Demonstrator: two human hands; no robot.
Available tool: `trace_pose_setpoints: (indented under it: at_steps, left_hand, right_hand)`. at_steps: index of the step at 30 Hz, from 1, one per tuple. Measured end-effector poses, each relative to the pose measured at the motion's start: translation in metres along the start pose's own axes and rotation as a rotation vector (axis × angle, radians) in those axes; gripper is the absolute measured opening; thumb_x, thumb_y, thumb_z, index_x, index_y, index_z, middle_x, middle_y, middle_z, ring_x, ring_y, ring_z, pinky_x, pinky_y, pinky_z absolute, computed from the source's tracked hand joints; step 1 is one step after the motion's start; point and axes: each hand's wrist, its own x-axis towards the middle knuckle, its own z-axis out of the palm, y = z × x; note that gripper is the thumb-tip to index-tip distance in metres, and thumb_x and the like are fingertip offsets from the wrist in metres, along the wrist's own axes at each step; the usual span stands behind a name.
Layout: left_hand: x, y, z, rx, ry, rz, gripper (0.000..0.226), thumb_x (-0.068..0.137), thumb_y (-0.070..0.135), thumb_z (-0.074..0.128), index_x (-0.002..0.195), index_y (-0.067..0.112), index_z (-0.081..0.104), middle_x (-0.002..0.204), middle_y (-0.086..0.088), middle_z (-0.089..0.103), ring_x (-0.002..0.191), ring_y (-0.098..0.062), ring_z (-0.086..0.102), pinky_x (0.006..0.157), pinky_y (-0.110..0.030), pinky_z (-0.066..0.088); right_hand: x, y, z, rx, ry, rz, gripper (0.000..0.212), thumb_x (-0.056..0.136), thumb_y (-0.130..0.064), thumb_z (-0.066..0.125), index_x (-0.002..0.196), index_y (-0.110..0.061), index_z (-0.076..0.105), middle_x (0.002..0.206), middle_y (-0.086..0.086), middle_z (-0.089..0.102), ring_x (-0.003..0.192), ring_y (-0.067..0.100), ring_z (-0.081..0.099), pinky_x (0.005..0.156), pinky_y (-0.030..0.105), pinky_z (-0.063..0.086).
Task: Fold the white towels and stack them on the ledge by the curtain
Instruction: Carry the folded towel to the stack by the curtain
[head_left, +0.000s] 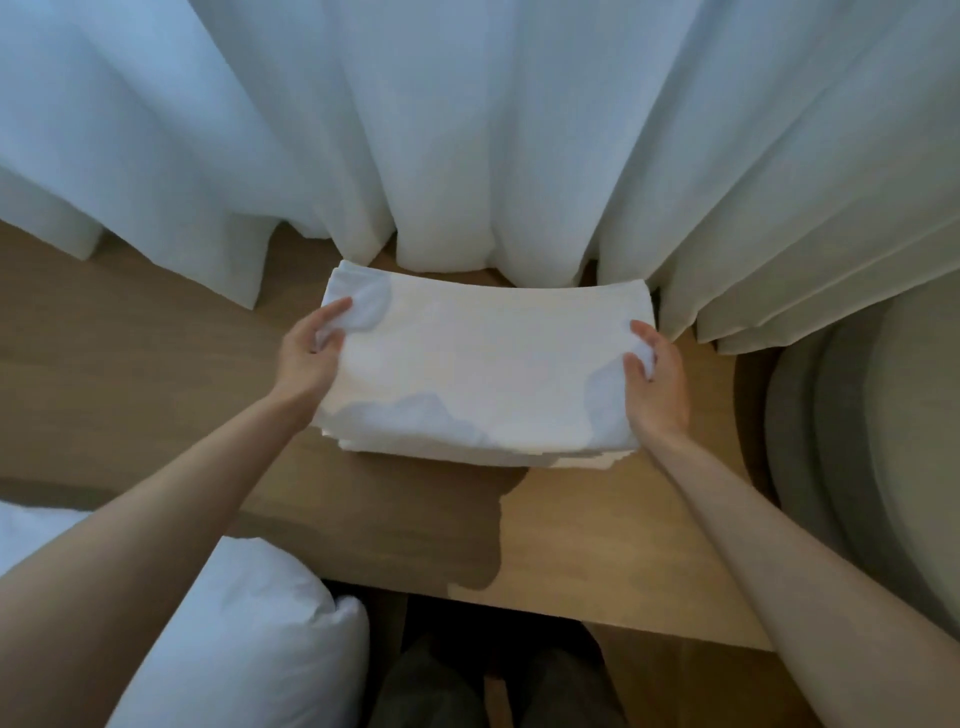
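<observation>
Pillow (234, 649) nearest, lower left; beyond, left hand (306, 358) and right hand (657, 384) each pinching one end of top towel (483, 358) on stack (467, 460), on ledge (156, 389) beside curtain (467, 130).

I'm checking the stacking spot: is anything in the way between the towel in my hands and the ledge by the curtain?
Nothing visible. The left hand and right hand grip the folded towel, which already sits on the towel stack on the wooden ledge.

Looks like hotel rm/bedroom: floor-length white curtain (467, 130), wood ledge (130, 389), white pillow (249, 639) at ledge's near-left edge, grey upholstered chair (857, 441).
</observation>
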Motion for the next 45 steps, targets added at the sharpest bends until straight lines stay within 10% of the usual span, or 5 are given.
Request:
trace_pose_setpoints:
  at_steps: [13,19,26,35,45]
  left_hand:
    - [0.028,-0.057,0.015,0.448,-0.065,0.178,0.047,0.101,0.027,0.040,0.147,0.033,0.031,0.127,-0.009,0.042,0.091,-0.015,0.042,0.080,-0.032,0.035]
    - [0.024,-0.038,0.029,0.743,0.018,0.129,0.055,0.100,0.024,0.041,0.150,0.032,0.019,0.145,-0.011,0.021,0.123,-0.032,0.034,0.095,-0.046,0.037]
    - [0.001,-0.011,0.103,0.733,-0.103,0.436,0.057,0.101,0.029,0.031,0.151,0.033,0.004,0.159,-0.009,-0.002,0.146,-0.027,0.001,0.117,-0.045,-0.006]
    - [0.045,-0.058,0.075,0.923,-0.136,0.552,0.064,0.092,0.062,0.019,0.151,0.041,0.006,0.159,-0.013,-0.012,0.146,-0.034,-0.012,0.118,-0.051,-0.003]
    - [0.059,-0.082,0.060,0.867,-0.160,0.692,0.068,0.092,0.056,0.028,0.153,0.029,0.012,0.158,-0.021,-0.006,0.147,-0.033,-0.008,0.120,-0.045,-0.002]
  right_hand:
    - [0.012,0.042,0.030,-0.388,0.045,-0.092,0.047,0.100,-0.024,0.044,0.146,-0.026,0.033,0.135,0.005,0.041,0.100,0.012,0.045,0.078,0.028,0.038]
    - [0.009,0.029,0.030,-0.707,-0.041,-0.024,0.055,0.099,-0.028,0.044,0.151,-0.027,0.024,0.153,0.011,0.016,0.126,0.031,0.033,0.099,0.040,0.038]
    - [0.001,-0.003,0.087,-0.928,-0.206,-0.328,0.063,0.102,-0.030,0.031,0.153,-0.023,-0.005,0.160,0.002,-0.018,0.146,0.026,-0.017,0.117,0.048,-0.012]
    - [0.035,0.036,0.068,-1.067,-0.207,-0.415,0.063,0.094,-0.063,0.006,0.151,-0.039,-0.006,0.161,-0.003,-0.014,0.146,0.026,-0.017,0.117,0.051,-0.010]
    - [0.045,0.073,0.071,-0.924,-0.130,-0.512,0.064,0.096,-0.060,0.021,0.153,-0.034,0.008,0.162,-0.001,-0.007,0.148,0.024,-0.011,0.118,0.046,-0.009]
